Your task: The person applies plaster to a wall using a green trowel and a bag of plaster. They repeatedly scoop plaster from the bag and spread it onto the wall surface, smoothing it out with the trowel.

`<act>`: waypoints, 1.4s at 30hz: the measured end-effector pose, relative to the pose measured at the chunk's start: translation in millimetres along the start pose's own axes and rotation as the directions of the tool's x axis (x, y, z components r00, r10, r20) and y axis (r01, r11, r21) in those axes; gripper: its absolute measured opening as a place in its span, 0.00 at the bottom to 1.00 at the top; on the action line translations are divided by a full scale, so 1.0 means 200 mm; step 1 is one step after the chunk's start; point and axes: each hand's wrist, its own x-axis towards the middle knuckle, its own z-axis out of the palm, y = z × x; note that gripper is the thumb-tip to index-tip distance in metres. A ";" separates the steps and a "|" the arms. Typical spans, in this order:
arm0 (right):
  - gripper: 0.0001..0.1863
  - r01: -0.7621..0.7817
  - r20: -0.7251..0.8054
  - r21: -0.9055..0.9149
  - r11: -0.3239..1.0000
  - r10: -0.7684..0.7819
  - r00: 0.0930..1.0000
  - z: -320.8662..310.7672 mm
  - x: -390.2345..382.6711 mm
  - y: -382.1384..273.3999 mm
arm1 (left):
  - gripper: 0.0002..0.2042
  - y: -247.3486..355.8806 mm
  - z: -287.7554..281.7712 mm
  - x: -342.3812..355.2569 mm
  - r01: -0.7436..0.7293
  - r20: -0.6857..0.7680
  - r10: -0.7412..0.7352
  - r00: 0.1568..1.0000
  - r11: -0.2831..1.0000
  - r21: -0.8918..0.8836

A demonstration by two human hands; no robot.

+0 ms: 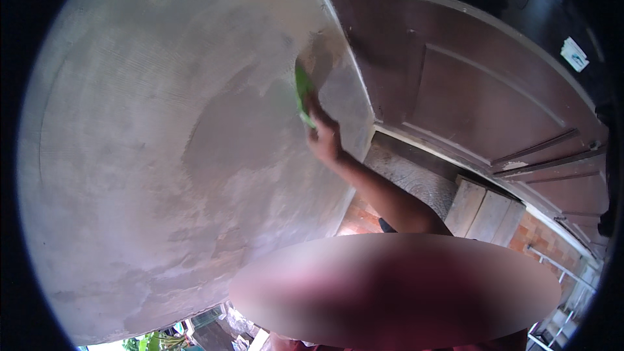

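Note:
My right hand is closed around a green plastering float, seen nearly edge-on. The float lies close against the grey plastered wall, near its edge by the door frame. Around and left of the float, the plaster shows darker, damp-looking patches. A brownish patch lies just past the float's far end. My right forearm reaches in from the lower right. No left hand can be made out; a large blurred area covers the lower middle.
A brown panelled door with a pale-edged frame stands to the right. Below it are wooden planks, orange-brown tiles and a metal ladder-like frame. Green plants and clutter show at the lower left.

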 end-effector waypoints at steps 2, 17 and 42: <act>0.39 -0.020 0.100 -0.009 1.000 0.021 0.995 0.09 -0.20 -0.10 | 0.21 0.00 -0.02 0.01 0.014 -0.002 -0.014 1.000 1.000 -0.009; 0.33 -0.278 0.277 0.134 0.951 0.233 0.932 -0.21 -0.62 -0.35 | 0.18 -0.02 0.07 0.14 -0.013 0.052 0.018 0.998 0.995 -0.095; 0.33 -0.319 0.035 0.026 0.947 0.319 0.947 0.05 -0.50 -0.26 | 0.18 0.03 -0.10 -0.09 0.049 0.053 -0.048 0.997 0.999 -0.014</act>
